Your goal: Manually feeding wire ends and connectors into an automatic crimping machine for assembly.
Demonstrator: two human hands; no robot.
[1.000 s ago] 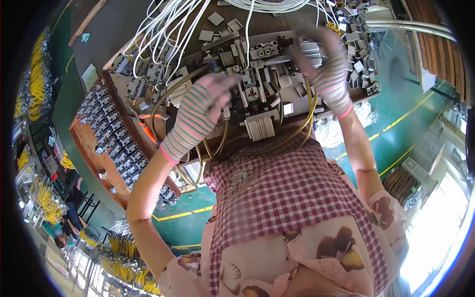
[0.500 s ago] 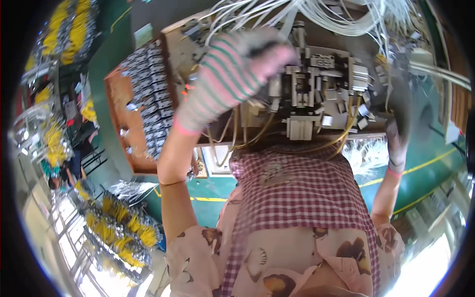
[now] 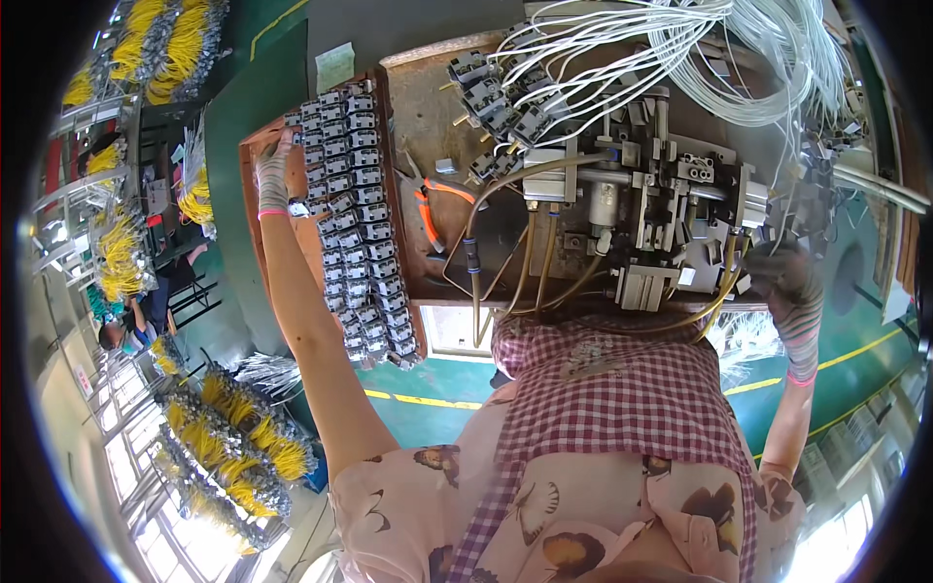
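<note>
Looks like a factory workshop tbh. Has a green floor [image 3: 442, 377] with yellow lines [image 3: 442, 401], big bunches of yellow cables [image 3: 243, 464], plus a tabletop [image 3: 428, 83] carrying a metal fixture [image 3: 646, 288] and white wires [image 3: 777, 92], beside a tray [image 3: 312, 255] of small gray parts [image 3: 363, 180].

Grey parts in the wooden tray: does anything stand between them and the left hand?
Nothing visible does. The left hand is over the left side of the wooden tray, right beside the upper grey parts. Whether it touches one is unclear.
</note>
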